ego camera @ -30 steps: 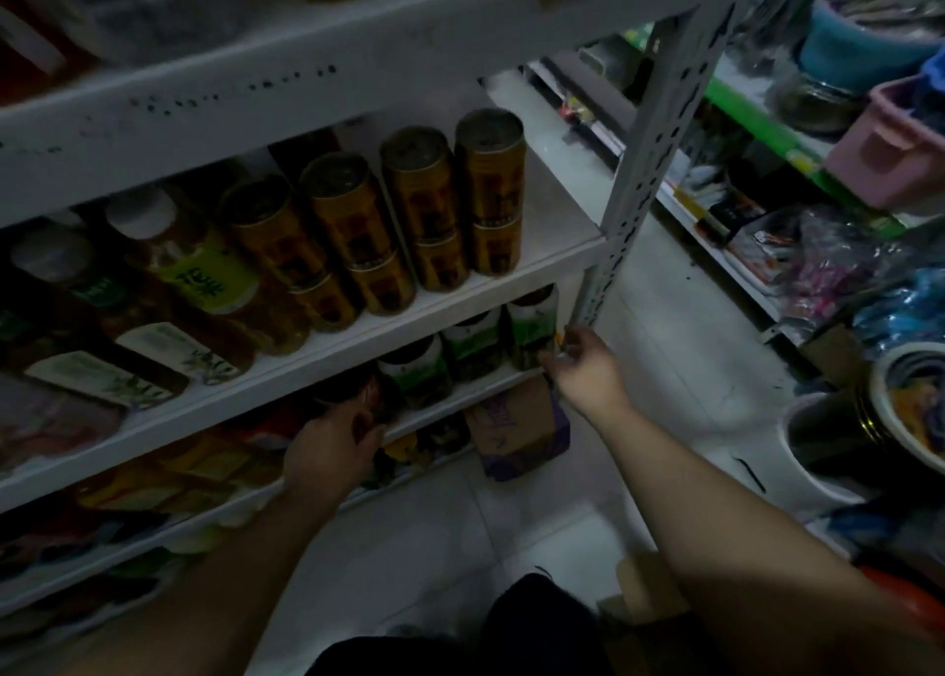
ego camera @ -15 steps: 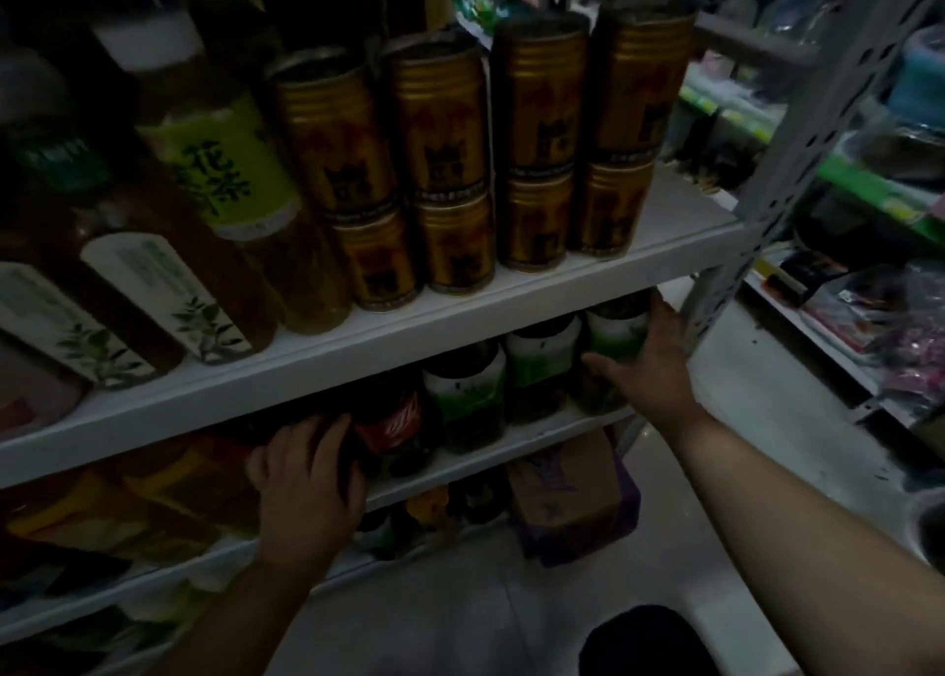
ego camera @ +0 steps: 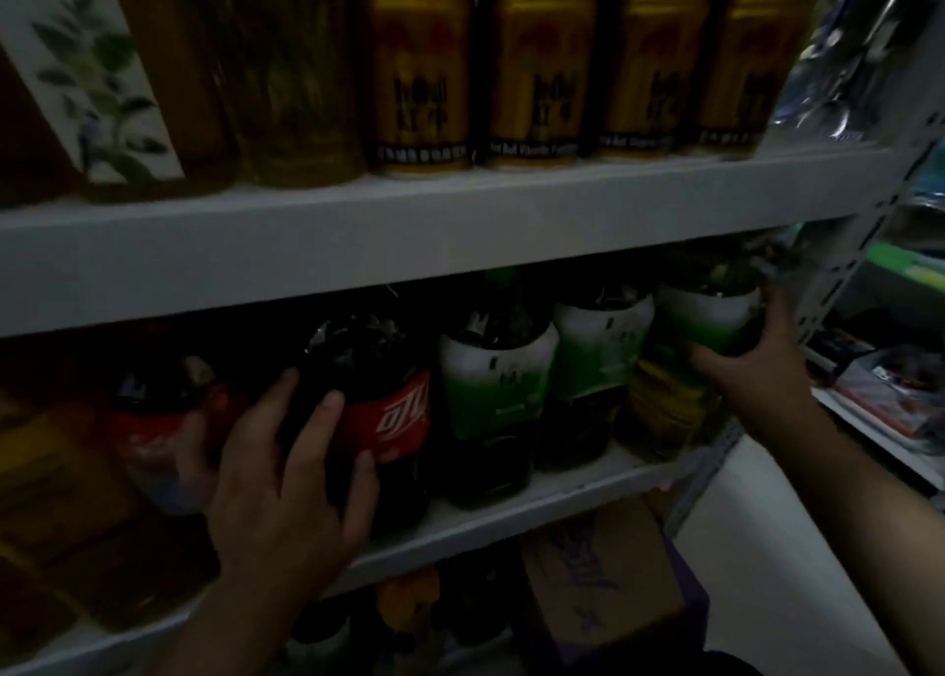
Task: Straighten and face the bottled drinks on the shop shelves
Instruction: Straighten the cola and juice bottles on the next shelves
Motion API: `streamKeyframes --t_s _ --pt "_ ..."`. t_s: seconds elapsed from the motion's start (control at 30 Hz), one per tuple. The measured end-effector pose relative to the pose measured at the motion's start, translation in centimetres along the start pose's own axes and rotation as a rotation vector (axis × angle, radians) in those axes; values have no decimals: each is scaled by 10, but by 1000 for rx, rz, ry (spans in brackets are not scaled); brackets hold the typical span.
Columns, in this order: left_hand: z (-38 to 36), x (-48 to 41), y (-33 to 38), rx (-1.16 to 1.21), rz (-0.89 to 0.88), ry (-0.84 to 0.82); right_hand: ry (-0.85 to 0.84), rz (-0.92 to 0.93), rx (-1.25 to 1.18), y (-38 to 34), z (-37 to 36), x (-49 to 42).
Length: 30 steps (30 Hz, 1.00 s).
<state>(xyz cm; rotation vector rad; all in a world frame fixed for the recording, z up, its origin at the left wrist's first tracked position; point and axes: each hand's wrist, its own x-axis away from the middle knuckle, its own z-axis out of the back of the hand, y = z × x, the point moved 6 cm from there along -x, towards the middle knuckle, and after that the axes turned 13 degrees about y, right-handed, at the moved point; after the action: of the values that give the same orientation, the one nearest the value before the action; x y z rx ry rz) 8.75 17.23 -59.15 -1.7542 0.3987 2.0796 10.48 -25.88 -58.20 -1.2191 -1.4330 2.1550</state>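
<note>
A dark cola bottle [ego camera: 388, 420] with a red label stands near the middle of the lower shelf [ego camera: 511, 514], close to its front edge, with the label turned outward and a little to the right. The left hand [ego camera: 286, 476] grips it from the front and left: two fingers lie up the dark shoulder and the thumb is curled across the lower body. Just left of it, partly behind the hand, is a second red-labelled bottle [ego camera: 163, 435], which is blurred.

To the right stand two green-labelled bottles [ego camera: 496, 384], side by side and upright with their labels facing out. Past them, at the right end of the shelf, is the end bottle [ego camera: 711, 317] with the same green and white label. The right hand [ego camera: 751, 368] wraps round it from the right, fingers curled under the label. The yellowish liquid below the hand seems to belong to this bottle, though the dim light leaves that unsure. The bottle is beside the perforated upright post [ego camera: 838, 287] at the shelf's right corner.

On the upper shelf [ego camera: 409, 236] a row of gold cans [ego camera: 419, 72] runs along the front edge to the right end, with amber tea bottles [ego camera: 286, 87] to their left. Below the lower shelf's right end is a cardboard box [ego camera: 598, 588].
</note>
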Motion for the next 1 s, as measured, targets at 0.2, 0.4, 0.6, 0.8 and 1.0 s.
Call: streamKeyframes --t_s 0.2,0.4,0.6,0.8,1.0 --pt "-4 21 2 -39 9 3 -89 -103 -201 14 -6 3" --pt "-9 34 2 -87 -21 -32 198 -51 61 22 -10 27" --pt "-9 39 1 -4 33 35 -33 -166 -126 40 -2 12" --pt "-11 44 5 65 146 16 167 -171 100 41 11 36" --pt "-5 58 16 74 216 -51 453 -381 -55 51 -16 53"
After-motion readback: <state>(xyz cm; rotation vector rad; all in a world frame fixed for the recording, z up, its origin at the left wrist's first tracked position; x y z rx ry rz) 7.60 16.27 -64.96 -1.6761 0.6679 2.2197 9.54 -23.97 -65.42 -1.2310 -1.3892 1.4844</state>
